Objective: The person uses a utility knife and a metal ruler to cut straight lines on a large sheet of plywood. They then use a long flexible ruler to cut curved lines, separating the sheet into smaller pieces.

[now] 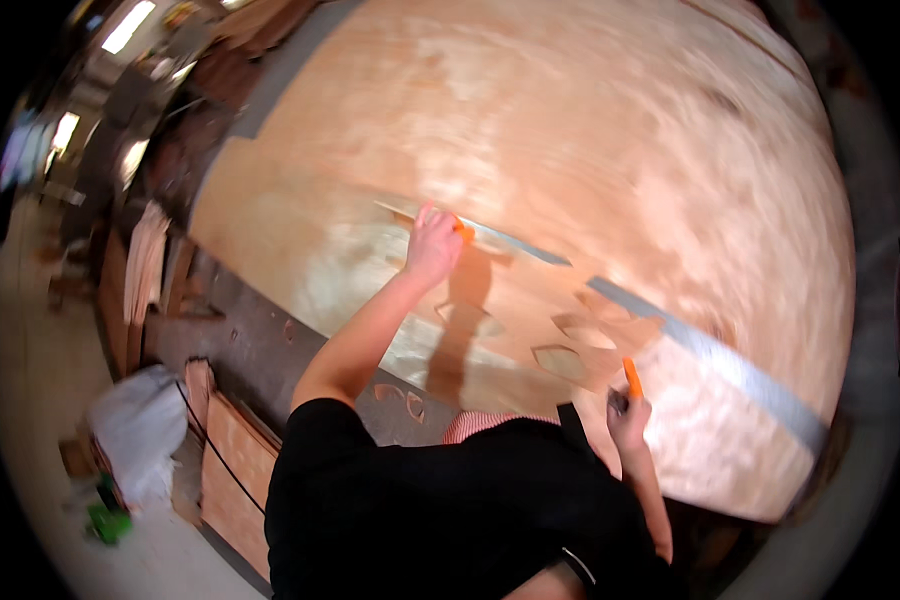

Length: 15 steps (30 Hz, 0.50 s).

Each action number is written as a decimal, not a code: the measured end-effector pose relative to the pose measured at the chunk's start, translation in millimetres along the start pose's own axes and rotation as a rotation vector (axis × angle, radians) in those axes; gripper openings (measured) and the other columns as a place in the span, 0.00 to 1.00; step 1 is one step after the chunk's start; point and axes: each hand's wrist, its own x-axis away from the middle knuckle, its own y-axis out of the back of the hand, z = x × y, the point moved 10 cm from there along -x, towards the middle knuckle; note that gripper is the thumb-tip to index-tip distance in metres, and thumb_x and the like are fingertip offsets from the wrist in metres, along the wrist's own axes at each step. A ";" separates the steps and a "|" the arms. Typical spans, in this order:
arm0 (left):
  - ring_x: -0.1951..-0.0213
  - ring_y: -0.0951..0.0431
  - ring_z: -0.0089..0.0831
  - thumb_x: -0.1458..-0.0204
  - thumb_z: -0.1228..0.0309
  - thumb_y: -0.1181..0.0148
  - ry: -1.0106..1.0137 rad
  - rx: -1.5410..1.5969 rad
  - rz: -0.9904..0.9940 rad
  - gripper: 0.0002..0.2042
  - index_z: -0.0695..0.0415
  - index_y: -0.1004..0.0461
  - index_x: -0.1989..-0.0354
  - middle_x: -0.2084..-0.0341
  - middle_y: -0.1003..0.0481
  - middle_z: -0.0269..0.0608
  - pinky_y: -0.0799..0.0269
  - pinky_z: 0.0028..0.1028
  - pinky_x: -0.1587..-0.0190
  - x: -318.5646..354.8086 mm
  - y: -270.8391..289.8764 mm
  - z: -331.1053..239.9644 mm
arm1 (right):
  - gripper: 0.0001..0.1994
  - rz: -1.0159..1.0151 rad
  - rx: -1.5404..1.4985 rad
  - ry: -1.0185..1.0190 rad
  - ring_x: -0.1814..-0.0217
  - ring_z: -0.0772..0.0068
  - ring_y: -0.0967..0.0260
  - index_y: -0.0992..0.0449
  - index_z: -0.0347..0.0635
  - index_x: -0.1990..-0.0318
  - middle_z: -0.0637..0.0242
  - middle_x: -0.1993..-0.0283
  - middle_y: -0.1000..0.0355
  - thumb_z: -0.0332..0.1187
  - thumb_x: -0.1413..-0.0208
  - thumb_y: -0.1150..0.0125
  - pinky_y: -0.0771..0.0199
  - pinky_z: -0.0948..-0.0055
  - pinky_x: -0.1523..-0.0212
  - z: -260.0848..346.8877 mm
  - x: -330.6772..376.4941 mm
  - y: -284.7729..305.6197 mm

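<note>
A large pale sheet of thin wood, like veneer (570, 110), covers the broad work surface before me. My left hand (435, 248) is reached out over it, fingers closed around a small orange item (464, 230) whose kind I cannot make out. Beside those fingers runs a narrow grey strip (525, 246). Nearer my body on the right, my right hand (627, 425) is wrapped round an orange-handled tool (632, 377) with a dark part; its working end is blurred. Several leaf-shaped pieces or cut-outs (560, 362) show in the wood between my hands.
A wider grey band (715, 350) crosses the wood at right. Small wood scraps (400, 398) lie on the dark near-left edge. Wood sheets (235, 470), a pale plastic bag (140, 430) and a green object (108, 522) stand at lower left. Stacked wood (148, 262) leans farther off.
</note>
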 end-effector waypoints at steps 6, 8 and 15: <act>0.61 0.33 0.36 0.63 0.72 0.42 0.398 -0.264 -0.329 0.06 0.53 0.26 0.74 0.72 0.34 0.38 0.46 0.44 0.46 27.9 77.7 123.4 | 0.22 0.094 -0.049 -0.146 0.85 0.70 0.45 0.36 0.43 0.47 0.65 0.85 0.43 0.21 0.52 0.47 0.42 0.75 0.82 -19.3 9.2 -12.4; 0.59 0.34 0.37 0.62 0.71 0.42 0.462 -0.311 -0.298 0.06 0.53 0.26 0.72 0.69 0.33 0.39 0.46 0.45 0.46 43.7 69.5 137.8 | 0.21 0.165 -0.073 -0.159 0.80 0.61 0.36 0.35 0.44 0.48 0.58 0.79 0.34 0.23 0.52 0.48 0.36 0.70 0.77 -27.1 9.5 -21.5; 0.50 0.36 0.38 0.57 0.67 0.43 0.574 -0.253 0.031 0.14 0.53 0.28 0.61 0.52 0.36 0.43 0.44 0.45 0.47 109.3 48.0 140.6 | 0.20 0.511 0.274 -0.065 0.61 0.52 0.35 0.32 0.45 0.53 0.57 0.58 0.34 0.21 0.58 0.50 0.33 0.62 0.64 -36.0 34.8 -66.8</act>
